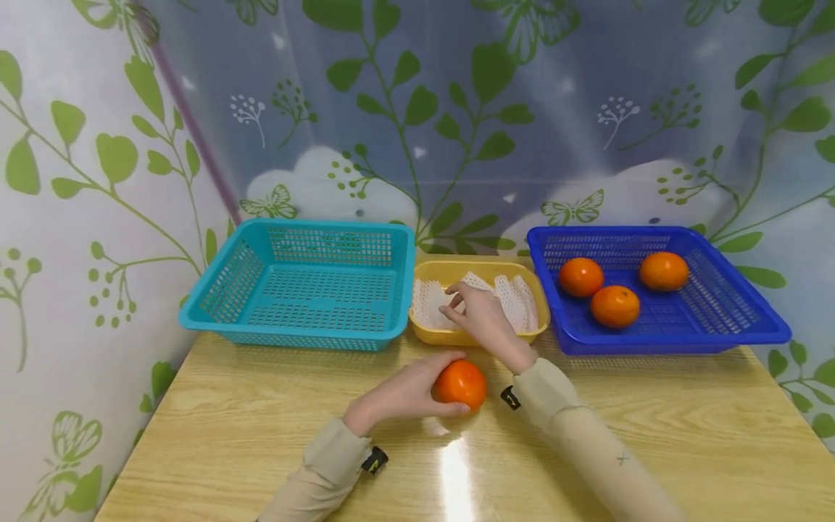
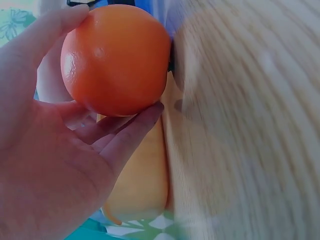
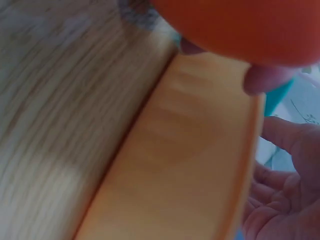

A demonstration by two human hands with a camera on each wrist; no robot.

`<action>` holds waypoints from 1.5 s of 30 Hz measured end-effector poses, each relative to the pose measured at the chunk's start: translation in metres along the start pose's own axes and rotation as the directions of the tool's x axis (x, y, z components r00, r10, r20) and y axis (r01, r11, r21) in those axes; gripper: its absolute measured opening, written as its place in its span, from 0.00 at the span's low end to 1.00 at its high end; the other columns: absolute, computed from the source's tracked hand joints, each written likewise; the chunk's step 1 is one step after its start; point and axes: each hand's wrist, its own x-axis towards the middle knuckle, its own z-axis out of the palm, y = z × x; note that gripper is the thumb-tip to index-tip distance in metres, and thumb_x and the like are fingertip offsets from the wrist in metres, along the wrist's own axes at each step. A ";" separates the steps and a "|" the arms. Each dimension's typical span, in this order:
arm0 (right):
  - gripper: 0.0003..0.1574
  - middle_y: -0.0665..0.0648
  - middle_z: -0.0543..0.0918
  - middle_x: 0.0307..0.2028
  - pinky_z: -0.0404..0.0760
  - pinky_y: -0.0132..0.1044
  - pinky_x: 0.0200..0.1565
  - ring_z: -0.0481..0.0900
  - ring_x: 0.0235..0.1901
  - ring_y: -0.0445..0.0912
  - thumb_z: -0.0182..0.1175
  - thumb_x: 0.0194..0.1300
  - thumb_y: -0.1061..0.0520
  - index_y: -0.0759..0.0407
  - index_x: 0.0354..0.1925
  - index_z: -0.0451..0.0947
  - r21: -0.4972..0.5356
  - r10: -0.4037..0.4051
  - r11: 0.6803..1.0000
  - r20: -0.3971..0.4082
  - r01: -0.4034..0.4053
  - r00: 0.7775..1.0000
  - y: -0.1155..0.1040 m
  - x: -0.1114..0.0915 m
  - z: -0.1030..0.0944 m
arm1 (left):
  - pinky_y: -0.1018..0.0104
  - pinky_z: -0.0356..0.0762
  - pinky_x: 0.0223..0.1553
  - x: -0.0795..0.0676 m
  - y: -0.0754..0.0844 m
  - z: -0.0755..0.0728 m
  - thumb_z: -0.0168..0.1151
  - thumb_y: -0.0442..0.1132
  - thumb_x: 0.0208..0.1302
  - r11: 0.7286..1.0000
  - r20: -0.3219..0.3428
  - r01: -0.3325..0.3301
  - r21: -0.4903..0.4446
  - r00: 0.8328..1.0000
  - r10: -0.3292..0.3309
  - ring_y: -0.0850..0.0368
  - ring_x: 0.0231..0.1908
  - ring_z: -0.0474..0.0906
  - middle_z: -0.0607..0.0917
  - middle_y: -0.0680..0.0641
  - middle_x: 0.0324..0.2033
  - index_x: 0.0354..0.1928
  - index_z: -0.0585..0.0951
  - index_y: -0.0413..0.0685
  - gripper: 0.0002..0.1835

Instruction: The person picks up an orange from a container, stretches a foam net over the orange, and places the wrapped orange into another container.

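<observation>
My left hand grips a smooth, glossy persimmon from its left side, low over the table in front of the yellow basket. In the left wrist view the persimmon sits between thumb and fingers, its dark leafy end facing the table. My right hand reaches into the yellow basket, fingers bent, a gap showing between thumb and index finger. White foam fruit nets lie in there, beneath and beside the fingers. In the right wrist view the basket's wall hides part of that hand.
A turquoise basket with nothing inside stands left of the yellow one. At right, a blue basket holds three orange fruits, one of them a near fruit. A patterned cloth hangs behind the wooden table.
</observation>
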 end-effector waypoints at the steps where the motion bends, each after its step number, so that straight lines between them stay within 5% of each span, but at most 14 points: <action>1: 0.24 0.60 0.89 0.38 0.85 0.44 0.37 0.86 0.32 0.51 0.67 0.69 0.50 0.65 0.55 0.80 -0.007 0.015 1.000 0.006 -0.015 1.000 0.000 0.001 0.002 | 0.52 0.74 0.64 0.000 0.000 0.001 0.70 0.59 0.62 1.000 0.000 0.000 0.002 1.000 0.000 0.48 0.64 0.73 0.73 0.45 0.69 0.75 0.65 0.47 0.45; 5: 0.28 0.60 0.89 0.37 0.85 0.45 0.40 0.86 0.35 0.53 0.69 0.66 0.49 0.68 0.56 0.80 -0.046 0.071 0.997 0.038 -0.069 0.997 -0.001 0.004 0.009 | 0.52 0.73 0.64 0.002 0.001 0.002 0.70 0.61 0.61 1.000 0.003 0.005 0.002 1.000 -0.005 0.48 0.64 0.73 0.74 0.45 0.68 0.74 0.65 0.47 0.46; 10: 0.22 0.59 0.89 0.37 0.85 0.42 0.37 0.87 0.34 0.52 0.70 0.64 0.56 0.65 0.54 0.83 -0.034 0.073 0.997 0.035 -0.072 0.997 -0.001 0.004 0.010 | 0.54 0.75 0.62 0.003 0.002 0.002 0.71 0.61 0.60 1.000 -0.002 0.007 0.001 1.000 -0.007 0.50 0.62 0.75 0.75 0.46 0.67 0.73 0.67 0.48 0.44; 18: 0.17 0.58 0.89 0.37 0.86 0.42 0.33 0.88 0.31 0.50 0.70 0.65 0.59 0.60 0.52 0.86 0.066 0.042 0.997 -0.120 -0.035 0.992 -0.001 0.000 -0.005 | 0.53 0.75 0.63 0.002 0.002 0.002 0.70 0.61 0.61 1.000 -0.002 0.009 -0.005 1.000 -0.009 0.49 0.63 0.74 0.73 0.45 0.69 0.75 0.64 0.48 0.46; 28: 0.17 0.62 0.88 0.40 0.88 0.47 0.35 0.89 0.32 0.54 0.68 0.67 0.60 0.62 0.54 0.84 0.263 0.042 0.964 -0.302 0.040 0.952 -0.002 -0.004 -0.025 | 0.49 0.75 0.62 0.001 0.002 0.001 0.68 0.63 0.62 0.999 0.003 0.037 -0.033 0.999 -0.037 0.46 0.64 0.74 0.71 0.44 0.70 0.76 0.62 0.51 0.47; 35: 0.17 0.62 0.86 0.41 0.87 0.38 0.37 0.89 0.35 0.55 0.67 0.68 0.60 0.60 0.55 0.82 0.348 0.077 0.935 -0.376 0.064 0.923 -0.002 -0.010 -0.041 | 0.51 0.74 0.64 0.003 0.003 -0.006 0.60 0.56 0.72 0.995 -0.076 -0.008 -0.103 0.997 0.000 0.47 0.63 0.75 0.75 0.44 0.67 0.73 0.68 0.48 0.34; 38: 0.21 0.64 0.84 0.43 0.85 0.27 0.35 0.88 0.37 0.57 0.67 0.67 0.63 0.62 0.57 0.79 0.426 0.092 0.899 -0.414 0.103 0.905 -0.003 -0.016 -0.047 | 0.53 0.78 0.60 0.004 0.007 -0.013 0.59 0.50 0.75 0.988 -0.190 -0.046 -0.149 0.982 0.017 0.48 0.60 0.78 0.79 0.43 0.63 0.68 0.74 0.43 0.26; 42: 0.29 0.65 0.81 0.46 0.81 0.21 0.36 0.85 0.40 0.57 0.66 0.67 0.66 0.62 0.65 0.73 0.511 0.122 0.850 -0.430 0.130 0.895 -0.007 -0.026 -0.055 | 0.62 0.84 0.51 0.007 0.013 -0.020 0.59 0.41 0.75 0.965 -0.363 -0.098 -0.243 0.932 0.003 0.50 0.51 0.84 0.85 0.43 0.55 0.60 0.81 0.41 0.17; 45: 0.32 0.65 0.78 0.48 0.81 0.20 0.38 0.84 0.42 0.54 0.65 0.67 0.68 0.65 0.68 0.71 0.544 0.141 0.830 -0.419 0.123 0.897 -0.011 -0.034 -0.059 | 0.63 0.86 0.47 0.012 0.017 -0.023 0.58 0.38 0.76 0.894 -0.434 -0.148 -0.423 0.899 -0.057 0.46 0.47 0.86 0.86 0.39 0.51 0.57 0.82 0.39 0.14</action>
